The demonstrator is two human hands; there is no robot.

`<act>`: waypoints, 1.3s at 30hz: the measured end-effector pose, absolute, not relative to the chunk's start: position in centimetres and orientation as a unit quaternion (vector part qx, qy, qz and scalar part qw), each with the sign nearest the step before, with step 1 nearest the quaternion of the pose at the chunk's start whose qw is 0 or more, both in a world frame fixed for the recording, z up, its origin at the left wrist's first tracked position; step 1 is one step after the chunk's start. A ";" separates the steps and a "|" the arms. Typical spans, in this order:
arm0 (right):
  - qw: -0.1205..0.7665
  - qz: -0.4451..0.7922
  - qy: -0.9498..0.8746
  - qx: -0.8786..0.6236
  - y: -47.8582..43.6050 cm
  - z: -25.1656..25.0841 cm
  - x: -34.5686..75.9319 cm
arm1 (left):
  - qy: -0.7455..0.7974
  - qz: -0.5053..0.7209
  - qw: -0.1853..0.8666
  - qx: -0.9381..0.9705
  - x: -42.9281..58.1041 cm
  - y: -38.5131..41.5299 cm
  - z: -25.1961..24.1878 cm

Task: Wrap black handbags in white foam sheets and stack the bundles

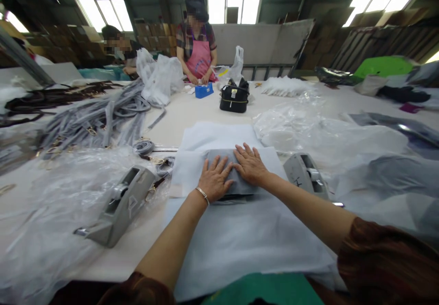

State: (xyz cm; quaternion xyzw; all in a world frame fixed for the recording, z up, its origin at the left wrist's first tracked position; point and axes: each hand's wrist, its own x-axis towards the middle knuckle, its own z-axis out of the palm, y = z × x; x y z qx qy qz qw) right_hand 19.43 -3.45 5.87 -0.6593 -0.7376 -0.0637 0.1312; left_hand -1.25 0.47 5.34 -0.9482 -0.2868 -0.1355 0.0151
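My left hand [215, 179] lies palm down with its fingers spread, a bracelet [203, 195] round its wrist. Beside it my right hand [251, 165] rests flat as well, fingers apart, the two thumbs and forefingers close together. Both press on a grey, flat item [242, 187] whose kind I cannot make out; a dark edge shows along its near side. White tissue-like sheets [247, 236] spread beneath it. A grey tape dispenser [120, 204] stands left of the sheets, and another tape dispenser [304, 174] stands to the right, just beyond my right forearm.
Grey straps [99, 110] with gold clasps heap at the left, and a coiled strap [144, 147] lies nearer. Clear plastic bags [329, 131] cover the right side. A black bag [234, 97] and a blue box [204, 90] stand ahead, where a person in a pink apron [199, 58] works.
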 end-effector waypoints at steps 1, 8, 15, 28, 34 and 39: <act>0.135 -0.064 -0.746 -0.650 -3.3 6.2 18.9 | -0.288 -0.138 0.014 -0.948 -1.2 0.5 5.3; 0.140 -0.055 -0.778 -0.610 -3.0 5.1 16.0 | -0.280 -0.156 -0.052 -0.946 -2.2 0.0 4.8; 0.113 -0.089 -0.799 -0.584 -2.9 4.5 16.6 | -0.304 -0.234 -0.125 -0.915 -7.8 1.3 4.9; 0.107 -0.068 -0.794 -0.595 -2.9 4.9 16.4 | -0.630 0.106 -0.026 -0.769 -13.3 10.8 6.8; 0.123 -0.054 -0.792 -0.596 -2.9 5.1 16.2 | -0.652 0.092 -0.013 -0.753 -13.6 14.0 9.8; 0.137 -0.043 -0.792 -0.594 -2.9 5.0 16.2 | -0.716 0.015 0.044 -0.697 -13.9 17.3 13.6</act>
